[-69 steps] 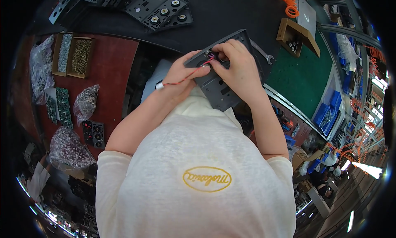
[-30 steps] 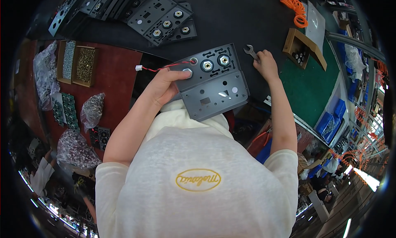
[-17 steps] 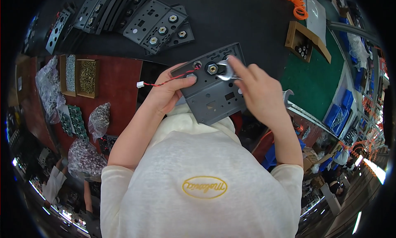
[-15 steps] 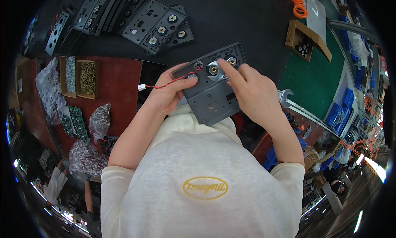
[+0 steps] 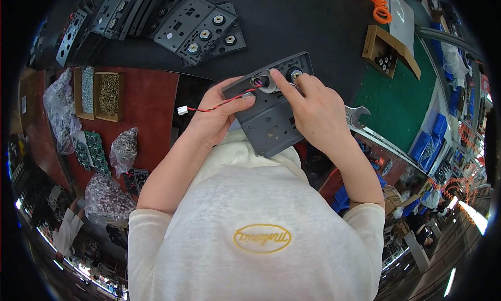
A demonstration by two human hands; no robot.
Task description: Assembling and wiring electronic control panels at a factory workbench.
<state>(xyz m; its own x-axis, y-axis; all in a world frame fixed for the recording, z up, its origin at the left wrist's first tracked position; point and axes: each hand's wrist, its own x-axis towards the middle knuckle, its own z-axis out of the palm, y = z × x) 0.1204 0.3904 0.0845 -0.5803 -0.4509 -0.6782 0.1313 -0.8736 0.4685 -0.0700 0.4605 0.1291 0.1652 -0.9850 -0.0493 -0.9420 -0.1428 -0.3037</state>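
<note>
My left hand [image 5: 213, 111] grips the left edge of a dark grey metal panel [image 5: 271, 124], thumb on its face. In my right hand [image 5: 319, 109] is a double open-ended wrench [image 5: 357, 117]; its far jaw lies over the panel beside the left fitting, my index finger resting along it. A nut with a brass centre [image 5: 295, 75] sits near the panel's upper right corner. From the left fitting run red and black twisted wires [image 5: 225, 103], ending in a white connector [image 5: 182, 110] that hangs free beside my left wrist. The middle nut is hidden by the wrench and finger.
Similar panels [image 5: 182, 32] with nuts lie stacked at the far left of the black table. On the red surface stand boxes of small screws [image 5: 108, 96], bags of parts [image 5: 124, 149] and green circuit boards [image 5: 94, 149]. An open cardboard box [image 5: 386, 53] sits at right.
The wrench head has shifted left, from the middle nut toward the left fitting with the wires. My right hand moved slightly left with it; my left hand still holds the panel.
</note>
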